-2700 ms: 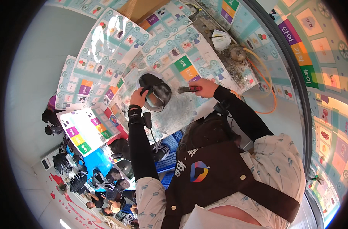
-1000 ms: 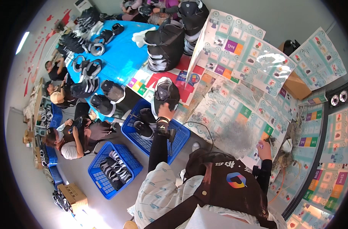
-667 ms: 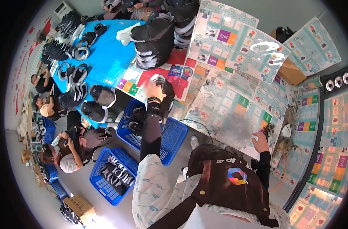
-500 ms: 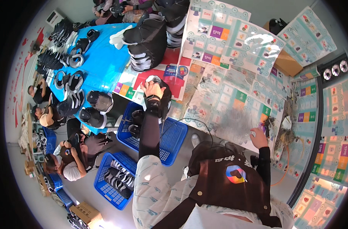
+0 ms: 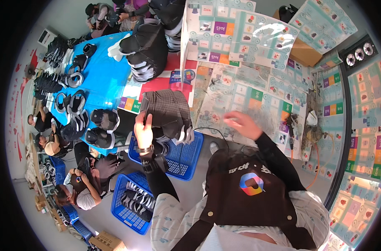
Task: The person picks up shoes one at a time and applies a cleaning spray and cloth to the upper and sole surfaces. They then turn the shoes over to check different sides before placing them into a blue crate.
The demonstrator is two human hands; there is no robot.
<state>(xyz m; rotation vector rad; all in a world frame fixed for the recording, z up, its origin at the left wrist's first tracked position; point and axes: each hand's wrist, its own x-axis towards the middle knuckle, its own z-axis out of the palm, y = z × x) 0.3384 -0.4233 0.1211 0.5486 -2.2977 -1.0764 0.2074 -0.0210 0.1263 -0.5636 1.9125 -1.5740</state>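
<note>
Left hand is gripping the near left edge of a stack of dark fabric pieces, thumb and fingers closing on it. The stack is sitting tilted over the near end of the work surface and above a blue basket, its pale layered edges facing lower right; whether anything besides the hand is supporting it, can't tell. Right hand is spreading wide, holding nothing, fingers pointing left toward the stack and staying apart from it. It is hovering over the near side of the patterned tabletop; contact with the surface, can't tell.

A black cable is curving between the two hands. Behind the stack, a taller dark pile is standing beside a blue table cover, where more dark and grey pieces are lying in rows. A second blue basket is holding striped pieces, lower left. A co-worker is sitting beside it, arms folding in. Patterned panels are standing behind the tabletop, a cardboard box near them. An orange hose is hanging at right. The wearer is wearing a brown apron.
</note>
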